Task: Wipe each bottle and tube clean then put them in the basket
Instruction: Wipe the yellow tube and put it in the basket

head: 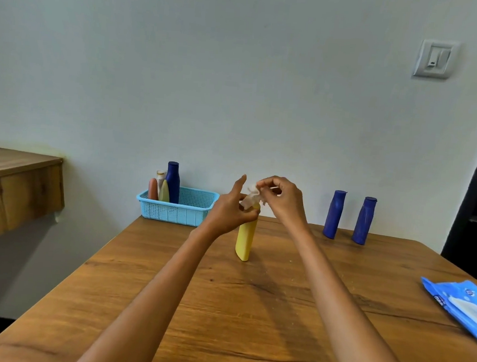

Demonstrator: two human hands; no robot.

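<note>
Yellow bottle (245,238) gripped by L hand (230,213), R hand (280,197) pinching 1 wipe (251,197); 2 blue bottles (334,214) apart.

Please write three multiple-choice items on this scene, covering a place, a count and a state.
1. Where is the basket?
A. far left corner of the table
B. on the floor
C. beside the wipes pack

2. How many blue bottles stand outside the basket?
A. none
B. two
C. four

3. What does the left hand hold?
A. nothing
B. the wipes pack
C. the yellow bottle

Answers: 1 A, it sits by the wall at far left. 2 B, two stand at far right. 3 C, its grip wraps the bottle's top while the right hand pinches the wipe.
</note>
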